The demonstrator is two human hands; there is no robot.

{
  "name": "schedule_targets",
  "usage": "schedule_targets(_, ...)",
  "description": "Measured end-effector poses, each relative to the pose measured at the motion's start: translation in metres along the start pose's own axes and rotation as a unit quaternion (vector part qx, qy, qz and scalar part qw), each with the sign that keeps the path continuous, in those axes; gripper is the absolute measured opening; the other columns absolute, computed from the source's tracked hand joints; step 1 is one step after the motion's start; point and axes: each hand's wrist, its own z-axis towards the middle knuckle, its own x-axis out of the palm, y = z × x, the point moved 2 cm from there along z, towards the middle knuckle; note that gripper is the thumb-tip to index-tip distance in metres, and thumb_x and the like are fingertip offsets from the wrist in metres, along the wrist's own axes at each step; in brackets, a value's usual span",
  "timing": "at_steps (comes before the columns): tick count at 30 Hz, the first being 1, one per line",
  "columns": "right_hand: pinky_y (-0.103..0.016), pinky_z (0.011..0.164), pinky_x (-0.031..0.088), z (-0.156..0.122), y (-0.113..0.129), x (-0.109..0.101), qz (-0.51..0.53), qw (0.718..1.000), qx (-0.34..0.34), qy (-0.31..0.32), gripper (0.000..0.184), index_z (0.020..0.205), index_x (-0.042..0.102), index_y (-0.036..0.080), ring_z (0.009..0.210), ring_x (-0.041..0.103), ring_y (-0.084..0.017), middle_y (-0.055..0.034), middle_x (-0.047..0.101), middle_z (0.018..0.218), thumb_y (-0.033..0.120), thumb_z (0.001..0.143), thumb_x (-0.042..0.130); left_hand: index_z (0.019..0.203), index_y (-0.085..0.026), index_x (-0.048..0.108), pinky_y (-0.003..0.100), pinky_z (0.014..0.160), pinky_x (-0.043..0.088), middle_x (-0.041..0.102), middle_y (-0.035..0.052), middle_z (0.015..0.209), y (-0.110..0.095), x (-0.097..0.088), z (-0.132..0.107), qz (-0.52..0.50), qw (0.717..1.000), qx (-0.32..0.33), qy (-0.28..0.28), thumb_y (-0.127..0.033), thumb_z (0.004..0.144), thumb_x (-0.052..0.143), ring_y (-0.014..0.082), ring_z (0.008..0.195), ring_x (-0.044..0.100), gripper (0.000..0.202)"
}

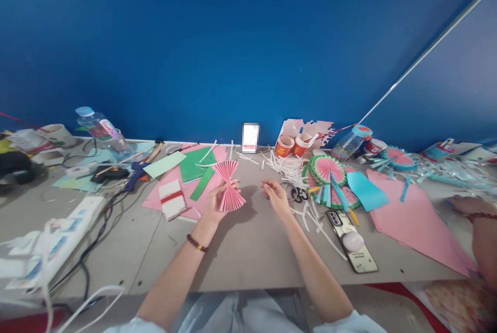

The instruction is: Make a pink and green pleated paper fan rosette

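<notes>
My left hand (215, 203) is closed round the pinched middle of a pleated pink paper fan (228, 186) shaped like a bow, held upright over the grey table (240, 250). My right hand (274, 193) hovers a short way to the right of it, fingers loosely apart, holding nothing. Scissors (298, 194) lie just right of that hand among white paper strips (289, 167).
Pink, green and blue paper sheets (194, 172) lie at left, finished pink-green fans (328, 172) and two red cups (291, 145) at right. A phone (354, 248) lies near the front edge. A glue gun (134, 175), cables, a bottle (101, 128) sit far left. Another person's hand (471, 206) rests at right.
</notes>
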Motion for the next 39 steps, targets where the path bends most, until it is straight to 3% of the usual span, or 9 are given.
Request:
schedule_targets(4,-0.029,0.061,0.049,0.000,0.001,0.001,-0.009,1.000,-0.005,0.008,0.043,0.093,0.064,0.019,0.068,0.061,-0.017,-0.0068,0.068,0.084,0.055,0.072,0.058,0.077,-0.016,0.051,0.030,0.071,0.049,0.046,0.0016,0.074,0.001,0.002,0.000,-0.041,0.997,-0.042,0.051,-0.019,0.068,0.060,0.0114,0.066,0.052,0.013)
schedule_targets(13,-0.028,0.060,0.049,-0.001,0.000,0.004,-0.027,0.999,0.001,0.025,0.040,0.090,0.065,0.020,0.068,0.061,-0.017,-0.0058,0.068,0.082,0.055,0.072,0.058,0.069,-0.016,0.050,0.032,0.072,0.049,0.044,0.0008,0.069,0.004,-0.004,0.005,-0.033,0.999,-0.032,0.013,-0.016,0.064,0.055,0.0115,0.063,0.049,0.007)
schedule_targets(20,-0.027,0.060,0.049,-0.002,0.000,0.005,-0.045,0.998,-0.018,0.038,0.035,0.088,0.066,0.019,0.068,0.061,-0.016,-0.0048,0.068,0.081,0.050,0.074,0.058,0.081,-0.020,0.057,0.034,0.074,0.050,0.052,0.0040,0.079,0.003,-0.003,0.005,0.005,1.000,-0.010,0.006,-0.020,0.071,0.060,0.0147,0.069,0.055,0.010)
schedule_targets(29,-0.027,0.062,0.049,-0.005,0.003,0.008,-0.101,0.992,-0.047,0.056,0.028,0.087,0.067,0.019,0.070,0.061,-0.017,-0.0047,0.068,0.082,0.043,0.078,0.054,0.086,-0.019,0.060,0.038,0.077,0.052,0.058,0.0048,0.081,0.004,-0.002,0.003,0.008,1.000,-0.023,0.003,-0.018,0.070,0.063,0.0168,0.073,0.060,0.016)
schedule_targets(34,-0.027,0.063,0.047,-0.006,0.004,0.009,-0.132,0.987,-0.057,0.068,0.026,0.087,0.067,0.019,0.071,0.061,-0.017,-0.0049,0.068,0.081,0.039,0.078,0.054,0.089,-0.020,0.060,0.035,0.075,0.051,0.057,0.0034,0.080,0.005,-0.003,0.004,0.007,0.999,-0.032,0.029,-0.018,0.070,0.065,0.0151,0.072,0.059,0.020)
schedule_targets(39,-0.028,0.064,0.047,-0.007,0.004,0.010,-0.157,0.982,-0.072,0.081,0.023,0.085,0.067,0.020,0.073,0.061,-0.018,-0.0052,0.068,0.084,0.036,0.079,0.053,0.091,-0.020,0.058,0.032,0.074,0.050,0.056,0.0011,0.076,0.003,-0.001,0.003,0.001,1.000,-0.019,0.014,-0.014,0.068,0.065,0.0128,0.069,0.057,0.025)
